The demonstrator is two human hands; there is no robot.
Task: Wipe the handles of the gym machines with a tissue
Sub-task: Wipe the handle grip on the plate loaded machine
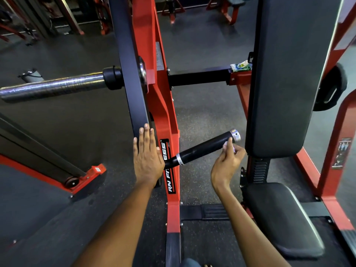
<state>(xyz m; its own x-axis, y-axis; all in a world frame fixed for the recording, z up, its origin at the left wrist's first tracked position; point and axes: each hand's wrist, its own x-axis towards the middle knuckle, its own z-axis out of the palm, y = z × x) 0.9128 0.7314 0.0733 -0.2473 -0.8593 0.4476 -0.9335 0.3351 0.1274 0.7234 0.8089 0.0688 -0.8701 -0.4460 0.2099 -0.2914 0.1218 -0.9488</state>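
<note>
Black rubber covers the machine handle (pixel 207 147), a cylinder with silver collars slanting up to your right from the red frame (pixel 165 105). Your right hand (pixel 227 162) pinches a small pale tissue (pixel 229 146) against its far end. Your left hand (pixel 147 157) lies flat and open on the black lever arm (pixel 131 74), holding nothing.

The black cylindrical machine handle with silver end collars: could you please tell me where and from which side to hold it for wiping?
Wrap the black cylindrical machine handle at mid-length, between its silver collars, coming from the open right side by the right hand; the red steel frame blocks the left.
</note>
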